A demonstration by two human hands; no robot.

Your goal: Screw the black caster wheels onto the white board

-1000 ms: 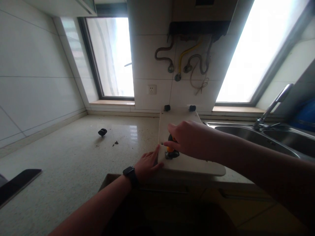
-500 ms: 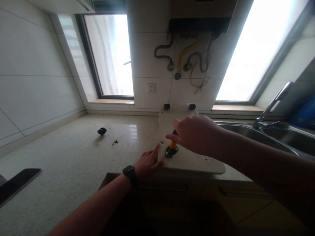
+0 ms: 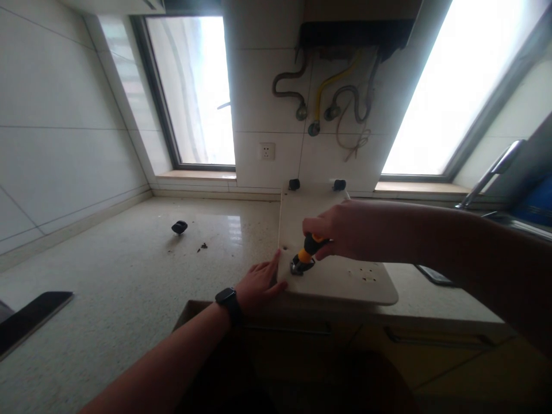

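A pale board [image 3: 319,287] with rounded corners lies on the counter. My left hand [image 3: 261,282], below a dark wristwatch, holds the board's near left corner, its thumb at the front edge and its fingers along the left side. In my right hand [image 3: 332,230] is a yellow and black screwdriver [image 3: 307,252], slanted, its tip down at a black caster [image 3: 303,264] near that corner. The tip itself is hard to make out. Two more casters, a left one [image 3: 294,184] and a right one [image 3: 340,185], stand at the board's far end. Several small holes show on its right.
A loose black caster [image 3: 179,227] lies on the counter [image 3: 129,276] to the left, near small dark screws [image 3: 202,247]. A flat dark object [image 3: 34,322] is at the far left. A faucet [image 3: 491,172] stands at the right; hoses hang from the wall behind.
My right hand and forearm have turned and shifted right, and the screwdriver leans more to the right. My left hand stays at the board's corner. The view has shifted slightly.
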